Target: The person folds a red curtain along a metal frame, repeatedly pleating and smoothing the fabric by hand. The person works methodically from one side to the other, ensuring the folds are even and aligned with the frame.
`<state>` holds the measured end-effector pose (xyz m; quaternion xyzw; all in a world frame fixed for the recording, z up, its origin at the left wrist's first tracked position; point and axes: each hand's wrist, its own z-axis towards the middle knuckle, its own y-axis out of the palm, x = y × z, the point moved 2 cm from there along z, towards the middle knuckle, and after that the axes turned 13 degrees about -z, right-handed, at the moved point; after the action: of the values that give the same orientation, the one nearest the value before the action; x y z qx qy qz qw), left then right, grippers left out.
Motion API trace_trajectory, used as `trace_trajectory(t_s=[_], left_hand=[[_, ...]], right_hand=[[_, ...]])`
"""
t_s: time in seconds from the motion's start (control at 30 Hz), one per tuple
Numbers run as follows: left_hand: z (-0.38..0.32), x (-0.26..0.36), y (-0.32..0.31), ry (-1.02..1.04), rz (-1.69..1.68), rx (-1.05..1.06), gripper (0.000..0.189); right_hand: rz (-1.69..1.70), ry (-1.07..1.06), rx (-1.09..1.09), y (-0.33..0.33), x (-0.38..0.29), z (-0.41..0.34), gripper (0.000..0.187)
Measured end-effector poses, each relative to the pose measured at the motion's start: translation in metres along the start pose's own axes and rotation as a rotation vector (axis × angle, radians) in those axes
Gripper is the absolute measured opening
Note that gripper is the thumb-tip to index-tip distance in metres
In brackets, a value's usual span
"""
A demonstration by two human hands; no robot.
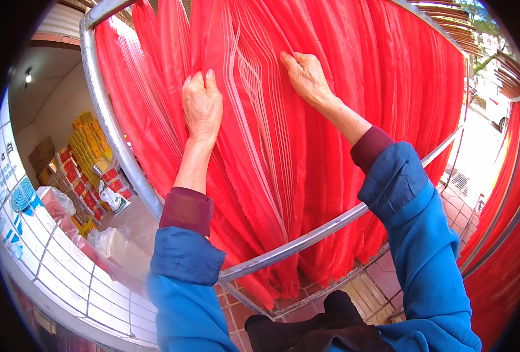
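Note:
Long red sheets of thin fabric (343,154) hang in dense folds from a metal rack, their lower ends close to the tiled floor. My left hand (202,105) grips one fold, fingers curled around it and thumb up. Further right, my right hand (307,78) pinches another fold between thumb and fingers. Between the two hands the fabric is spread, and white stripes (260,83) run down it. The top edges of the sheets lie outside the view.
A metal rack post (106,105) stands left, and a crossbar (295,246) passes in front of the cloth at thigh height. More red fabric (502,246) hangs at the right. Beyond a white tiled wall (66,259), stacked yellow and red packages (88,145) fill part of a room.

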<state>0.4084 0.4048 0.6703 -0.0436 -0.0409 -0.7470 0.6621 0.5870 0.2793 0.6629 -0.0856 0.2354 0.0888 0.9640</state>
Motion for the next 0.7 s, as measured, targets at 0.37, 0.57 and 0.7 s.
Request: trace_trajectory(t_s=[0.37,0.57,0.7], left_hand=[[0.005,-0.003,-0.016,0.022,0.053,0.026,0.030],[0.004,-0.001,-0.018,0.068,0.100,0.017,0.031],[-0.004,0.001,-0.012,0.063,0.131,0.007,0.030]], right_hand=[[-0.081,0.004,0.143,-0.018,0.015,0.018,0.041],[-0.128,0.005,0.172,-0.023,0.016,0.020,0.041],[-0.107,0.000,0.125,-0.015,0.014,0.012,0.042]])
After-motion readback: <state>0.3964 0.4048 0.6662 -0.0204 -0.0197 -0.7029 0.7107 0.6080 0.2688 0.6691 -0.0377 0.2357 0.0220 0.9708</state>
